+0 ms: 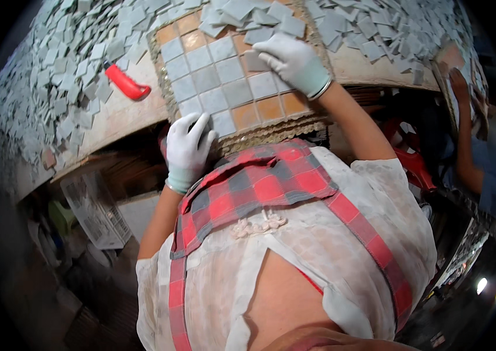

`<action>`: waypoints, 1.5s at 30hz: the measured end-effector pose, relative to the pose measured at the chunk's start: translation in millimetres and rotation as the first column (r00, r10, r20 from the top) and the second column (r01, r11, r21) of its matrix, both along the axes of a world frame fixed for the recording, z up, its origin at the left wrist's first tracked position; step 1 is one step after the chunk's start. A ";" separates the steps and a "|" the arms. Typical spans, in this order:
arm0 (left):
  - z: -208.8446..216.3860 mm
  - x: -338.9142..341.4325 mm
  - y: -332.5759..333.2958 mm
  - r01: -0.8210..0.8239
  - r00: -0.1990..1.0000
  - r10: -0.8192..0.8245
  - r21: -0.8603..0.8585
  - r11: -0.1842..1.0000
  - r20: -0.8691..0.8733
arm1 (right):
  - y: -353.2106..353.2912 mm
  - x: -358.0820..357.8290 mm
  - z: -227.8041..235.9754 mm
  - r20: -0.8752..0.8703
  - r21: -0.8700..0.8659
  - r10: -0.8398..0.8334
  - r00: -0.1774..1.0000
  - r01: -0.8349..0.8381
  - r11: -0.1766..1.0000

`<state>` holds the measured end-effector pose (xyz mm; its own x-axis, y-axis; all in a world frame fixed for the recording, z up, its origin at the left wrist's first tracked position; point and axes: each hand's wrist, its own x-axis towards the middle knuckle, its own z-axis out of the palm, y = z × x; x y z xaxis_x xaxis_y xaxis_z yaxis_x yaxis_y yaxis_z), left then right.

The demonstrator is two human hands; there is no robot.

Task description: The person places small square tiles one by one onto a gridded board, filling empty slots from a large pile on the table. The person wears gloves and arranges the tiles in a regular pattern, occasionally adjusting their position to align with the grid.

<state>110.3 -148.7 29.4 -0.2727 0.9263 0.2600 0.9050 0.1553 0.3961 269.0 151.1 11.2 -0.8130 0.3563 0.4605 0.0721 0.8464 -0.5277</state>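
Note:
A grid tray [193,41] with orange-brown square cells lies in front of me, many cells holding pale grey square tiles [206,79]. My right hand [294,61], in a white glove, reaches over the tray's right side. Its thumb and fingertips close at the edge of a slightly darker grey tile [255,61], which sits askew over a cell. My left hand [187,146], also gloved, rests at the near left corner of the tray. Its index finger and thumb are apart beside a corner tile [223,124]. Loose tiles [242,10] are heaped on the tray's far end.
Large heaps of loose tiles [72,64] cover the table on the left, with more tiles [370,29] at the far right. A red-handled tool [126,82] lies left of the tray. A white plastic crate [97,207] stands below the table. Another person's arm [464,128] shows at right.

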 end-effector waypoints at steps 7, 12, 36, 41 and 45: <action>-10.8 -2.1 -15.1 -0.021 0.998 0.023 0.034 0.999 -0.062 | 3.0 -15.8 -13.8 0.070 0.243 0.092 0.993 -0.107 0.964; -5.4 -6.6 -22.5 0.021 0.999 -0.019 0.044 0.999 -0.036 | -41.4 -6.2 21.6 0.259 0.275 0.085 0.962 -0.158 0.948; -0.6 16.5 210.6 -0.041 0.986 0.035 -0.030 0.999 -0.162 | 37.7 83.4 0.2 -0.024 0.024 -0.140 0.990 0.141 0.990; -18.8 -18.7 205.0 0.150 0.981 -0.099 0.331 0.932 -0.165 | 27.6 114.4 17.3 0.102 0.151 0.019 0.995 -0.034 0.988; 14.0 -13.6 166.7 -0.231 0.577 0.177 -0.048 0.972 0.798 | 28.4 122.7 5.8 0.113 0.162 0.108 0.988 -0.125 0.979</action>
